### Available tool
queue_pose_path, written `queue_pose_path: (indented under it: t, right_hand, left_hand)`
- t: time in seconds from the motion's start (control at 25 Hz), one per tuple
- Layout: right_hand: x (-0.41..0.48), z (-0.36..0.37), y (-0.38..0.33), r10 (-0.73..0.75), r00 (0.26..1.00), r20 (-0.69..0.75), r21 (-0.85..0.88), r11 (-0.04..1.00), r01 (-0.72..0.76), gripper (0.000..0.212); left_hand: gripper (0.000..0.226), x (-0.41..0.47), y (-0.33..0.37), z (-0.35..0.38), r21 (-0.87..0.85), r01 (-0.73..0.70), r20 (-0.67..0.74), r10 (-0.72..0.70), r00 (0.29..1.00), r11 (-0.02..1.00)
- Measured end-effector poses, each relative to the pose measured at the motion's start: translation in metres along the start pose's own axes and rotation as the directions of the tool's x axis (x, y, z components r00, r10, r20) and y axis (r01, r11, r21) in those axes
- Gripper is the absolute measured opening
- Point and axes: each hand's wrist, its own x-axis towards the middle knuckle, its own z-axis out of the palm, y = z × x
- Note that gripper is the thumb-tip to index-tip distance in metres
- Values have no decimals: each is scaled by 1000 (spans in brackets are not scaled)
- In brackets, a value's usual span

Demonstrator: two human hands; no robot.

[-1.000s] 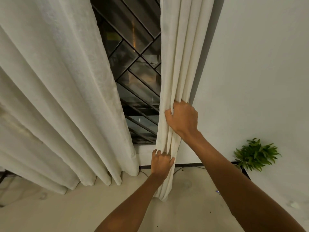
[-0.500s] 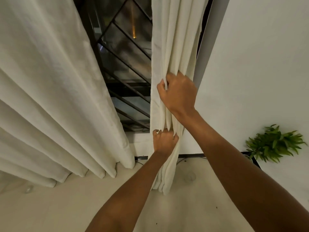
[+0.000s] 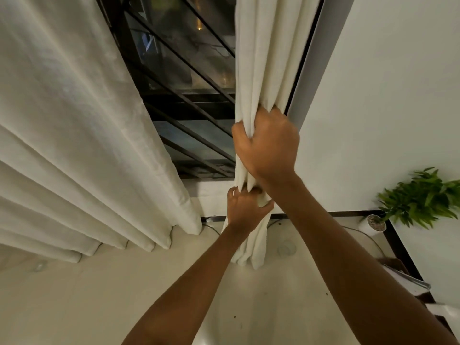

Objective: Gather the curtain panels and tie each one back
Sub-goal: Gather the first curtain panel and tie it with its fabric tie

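A narrow cream right curtain panel (image 3: 268,58) hangs bunched in folds beside the window's right frame. My right hand (image 3: 268,143) grips the gathered folds at mid height, fingers curled round the cloth. Just below it, my left hand (image 3: 245,207) holds the same bunch, fingers hooked into the pleats. The panel's hem (image 3: 249,257) reaches the floor. A wide cream left curtain panel (image 3: 74,133) hangs loose across the left side, its pleats spread out. No tie-back is visible.
A dark window with a slanted metal grille (image 3: 189,95) shows between the panels. A white wall (image 3: 385,95) stands at the right. A small potted green plant (image 3: 418,197) sits in the floor corner, with thin cables (image 3: 361,235) on the pale floor.
Both hands have moved up the right panel and squeezed its folds tighter together. The view has drawn closer to the curtain.
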Motion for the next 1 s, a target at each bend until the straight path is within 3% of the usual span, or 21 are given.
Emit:
queue_pose_path:
  t: [0.2,0.4,0.64,0.76,0.84,0.92,1.0]
  right_hand:
    - [-9,-3,-1,-22,1000,-17,-45,999,21,37]
    - [-5,6,-2,-72,996,-60,-67,995,68,29]
    - [-9,21,5,-141,986,-85,-155,980,127,25]
    - [-17,22,9,-145,977,-154,-71,988,135,26]
    - [-27,13,21,-114,991,-74,46,992,118,25]
    - [-42,11,48,2,986,168,280,959,-50,23]
    - [-55,15,76,73,943,324,378,904,-200,46]
  left_hand:
    - [56,-38,-14,52,34,188,123,-191,974,982]
    - [86,-101,-19,108,78,261,158,-270,950,962]
    - [47,-117,-53,181,37,240,92,-243,966,970]
    - [35,-130,-71,213,76,192,71,-197,978,978]
    - [35,-140,-87,235,106,175,74,-183,980,979]
    - [36,-147,-107,254,182,156,35,-164,986,971]
    - [32,-143,-123,271,208,132,48,-145,988,969]
